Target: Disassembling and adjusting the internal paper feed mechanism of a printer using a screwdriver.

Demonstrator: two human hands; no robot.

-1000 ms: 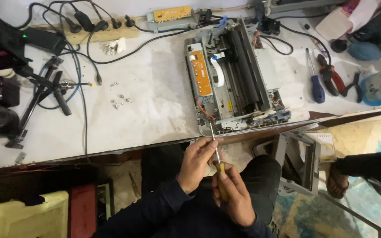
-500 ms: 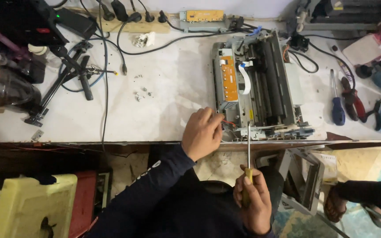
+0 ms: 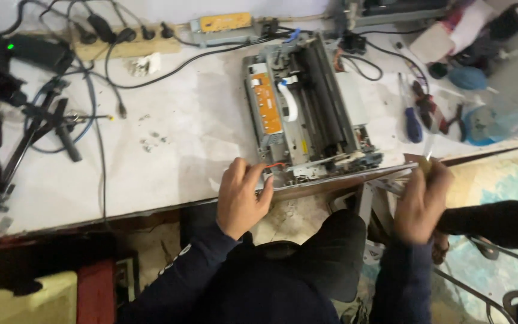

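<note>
Compared with half a second ago, the right hand (image 3: pixel 422 201) is being swung out to the right, closed around a blurred yellow-handled screwdriver (image 3: pixel 428 157). The left hand (image 3: pixel 242 195) is being pressed, fingers curled, on the front edge of the opened grey printer chassis (image 3: pixel 307 108) on the white table (image 3: pixel 169 156).

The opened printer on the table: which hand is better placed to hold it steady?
The left hand, I think. Its fingers already rest on the front corner of the opened printer. The right hand is off to the side, gripping a screwdriver.
</note>
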